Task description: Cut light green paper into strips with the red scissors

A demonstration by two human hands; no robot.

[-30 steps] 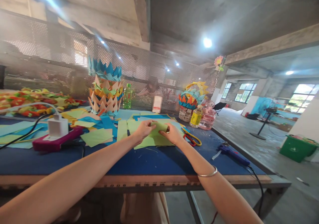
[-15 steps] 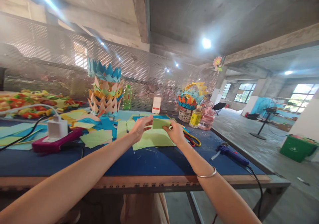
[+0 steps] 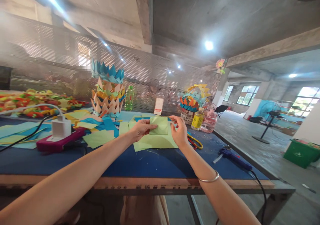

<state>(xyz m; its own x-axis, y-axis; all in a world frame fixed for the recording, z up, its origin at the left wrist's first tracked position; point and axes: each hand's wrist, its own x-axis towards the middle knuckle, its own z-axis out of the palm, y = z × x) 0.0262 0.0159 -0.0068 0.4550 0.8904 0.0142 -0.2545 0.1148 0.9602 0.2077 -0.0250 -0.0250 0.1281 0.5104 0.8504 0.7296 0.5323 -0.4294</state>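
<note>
A small folded square of light green paper (image 3: 159, 125) is pinched at its left side by my left hand (image 3: 141, 129), with the thumb across its front. My right hand (image 3: 179, 130) is just beyond the square's right edge. Its thumb and forefinger are apart, with no paper visible between them. Under both hands lies a larger light green sheet (image 3: 152, 142) on the blue table top (image 3: 120, 163). Scissors (image 3: 196, 141) with red and yellow handles lie beside my right wrist, partly covered by it.
Left are loose coloured papers (image 3: 98, 138) and a purple power strip (image 3: 51, 144) with a white charger (image 3: 61, 127). Behind stand a paper-crown stack (image 3: 107, 91), a green bottle (image 3: 129, 98), a yellow bottle (image 3: 197, 119) and a pink jug (image 3: 208, 120). A blue glue gun (image 3: 233, 157) lies right.
The paper square has passed from my right hand's grip to my left hand's and now faces me flat. My right fingers have come off it. The view has shifted slightly.
</note>
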